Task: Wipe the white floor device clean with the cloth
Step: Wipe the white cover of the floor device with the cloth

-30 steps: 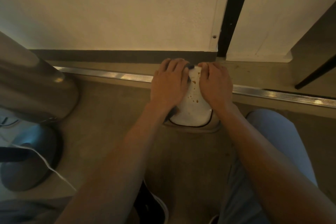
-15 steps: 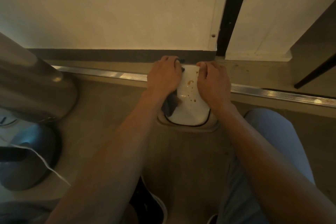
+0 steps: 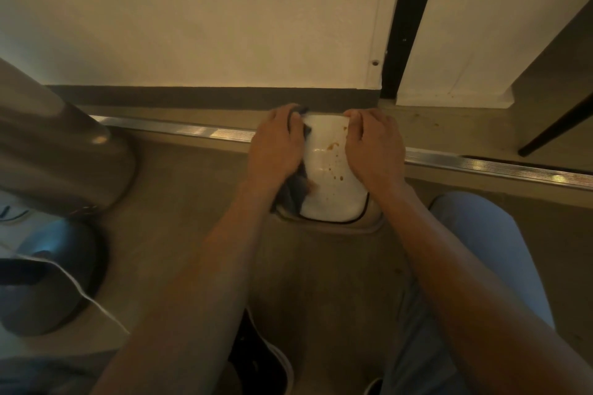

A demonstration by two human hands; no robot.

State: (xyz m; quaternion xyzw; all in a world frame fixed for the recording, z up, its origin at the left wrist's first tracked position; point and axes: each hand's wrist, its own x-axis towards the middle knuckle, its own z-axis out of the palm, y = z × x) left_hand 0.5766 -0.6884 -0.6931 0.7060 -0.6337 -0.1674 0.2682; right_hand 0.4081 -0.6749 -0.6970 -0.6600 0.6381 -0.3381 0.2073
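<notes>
The white floor device (image 3: pixel 330 189) lies on the floor close to the wall, rounded at its near end with a thin black edge. Brown spots and a smear mark its top. My left hand (image 3: pixel 276 147) presses a dark blue-grey cloth (image 3: pixel 296 186) against the device's left side; the cloth sticks out below my palm and at my fingertips. My right hand (image 3: pixel 373 147) grips the device's right side, fingers curled over its far end.
A metal threshold strip (image 3: pixel 481 165) runs across the floor under the device. A grey baseboard (image 3: pixel 192 96) and wall lie just beyond. A large metallic body (image 3: pixel 57 151) and a dark round base (image 3: pixel 45 279) with a white cord stand at left. My knee (image 3: pixel 481 234) is at right.
My left hand slid with the cloth from over the device's top to its left side, uncovering more of the stained white surface. My right hand stayed on the right side.
</notes>
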